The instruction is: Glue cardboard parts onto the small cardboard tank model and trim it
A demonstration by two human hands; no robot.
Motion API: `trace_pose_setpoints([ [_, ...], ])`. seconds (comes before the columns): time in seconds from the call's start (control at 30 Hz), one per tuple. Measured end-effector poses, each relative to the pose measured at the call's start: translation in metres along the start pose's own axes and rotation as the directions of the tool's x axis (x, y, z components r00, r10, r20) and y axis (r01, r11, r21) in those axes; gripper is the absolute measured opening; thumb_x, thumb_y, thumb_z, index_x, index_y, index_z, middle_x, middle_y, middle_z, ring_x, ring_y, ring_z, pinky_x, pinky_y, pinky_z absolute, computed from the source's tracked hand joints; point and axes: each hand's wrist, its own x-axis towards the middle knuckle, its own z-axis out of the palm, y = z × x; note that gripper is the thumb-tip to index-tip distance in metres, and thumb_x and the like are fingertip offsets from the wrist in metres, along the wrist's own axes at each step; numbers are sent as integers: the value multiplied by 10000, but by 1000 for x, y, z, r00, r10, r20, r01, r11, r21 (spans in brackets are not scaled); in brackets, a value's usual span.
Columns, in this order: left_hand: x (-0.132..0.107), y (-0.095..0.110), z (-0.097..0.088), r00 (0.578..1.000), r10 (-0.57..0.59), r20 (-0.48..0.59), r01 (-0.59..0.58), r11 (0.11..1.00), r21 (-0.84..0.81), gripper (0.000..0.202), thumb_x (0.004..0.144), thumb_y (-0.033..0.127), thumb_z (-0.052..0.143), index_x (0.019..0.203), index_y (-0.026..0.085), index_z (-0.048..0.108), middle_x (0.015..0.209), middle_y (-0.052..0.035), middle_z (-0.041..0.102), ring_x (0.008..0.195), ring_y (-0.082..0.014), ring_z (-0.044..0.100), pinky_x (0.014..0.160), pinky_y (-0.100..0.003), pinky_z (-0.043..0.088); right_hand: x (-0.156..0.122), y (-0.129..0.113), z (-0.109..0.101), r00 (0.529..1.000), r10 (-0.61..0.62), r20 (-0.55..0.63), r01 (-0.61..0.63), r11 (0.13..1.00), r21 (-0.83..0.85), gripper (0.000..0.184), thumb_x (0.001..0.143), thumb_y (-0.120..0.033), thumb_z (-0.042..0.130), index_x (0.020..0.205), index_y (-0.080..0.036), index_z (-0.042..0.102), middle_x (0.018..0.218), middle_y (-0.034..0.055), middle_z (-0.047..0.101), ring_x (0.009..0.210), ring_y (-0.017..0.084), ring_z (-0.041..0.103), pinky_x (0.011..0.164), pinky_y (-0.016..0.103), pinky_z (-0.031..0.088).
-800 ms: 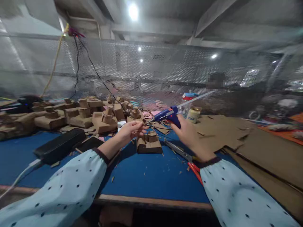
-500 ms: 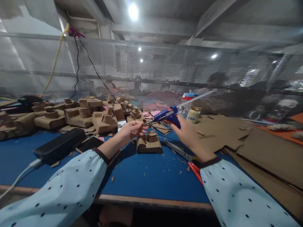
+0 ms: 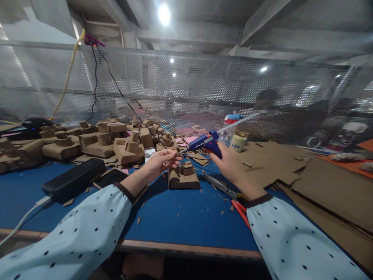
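My right hand (image 3: 231,163) is wrapped round the handle of a blue glue gun (image 3: 198,143), with a long pale glue stick (image 3: 243,120) sticking out of its back. The gun's nozzle points left, at the fingertips of my left hand (image 3: 160,162). Those fingers pinch a small piece of cardboard (image 3: 177,151), mostly hidden by them. Just below, on the blue table, lies a cardboard model (image 3: 184,179) with a small raised block on top. Whether the nozzle touches the small piece, I cannot tell.
Several cardboard models (image 3: 97,144) crowd the back left. A black power bank (image 3: 74,179) with a white cable lies in front of them. A utility knife (image 3: 220,185) and red-handled tool (image 3: 241,213) lie near my right wrist. Cardboard sheets (image 3: 329,186) cover the right; a jar (image 3: 238,143) stands behind.
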Motion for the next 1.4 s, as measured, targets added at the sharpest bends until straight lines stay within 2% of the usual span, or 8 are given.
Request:
trace_pose_setpoints([
  [0.17,0,0,0,1000,-7,4,7,1000,-7,139,915,178,656,788,128,628,851,-93,755,697,-115,687,640,-205,523,0,0,0,1000,2,-2,-2,1000,-4,225,884,-379,471,967,-191,561,851,123,692,733,282,637,609,332,339],
  [0.6,1,-2,-1,1000,0,31,0,1000,25,180,842,262,753,806,135,630,819,-82,747,707,-121,675,678,-221,518,0,-1,-1,1000,-18,-3,18,1000,3,268,895,-375,461,1032,-176,577,854,128,691,742,279,640,619,333,364],
  [0.8,-1,-1,0,999,-2,40,1,1000,7,210,798,271,796,803,132,639,840,-85,754,703,-115,674,662,-211,512,0,0,-1,999,-32,-18,32,999,-2,220,894,-373,464,976,-196,564,827,112,691,719,267,635,599,315,335],
  [1.4,-1,-1,1,998,-10,58,10,1000,0,201,815,253,779,788,129,622,821,-92,753,681,-110,674,635,-199,509,-1,2,1,999,-30,-14,30,1000,2,262,902,-367,459,1046,-178,570,849,123,693,744,275,640,615,329,358],
])
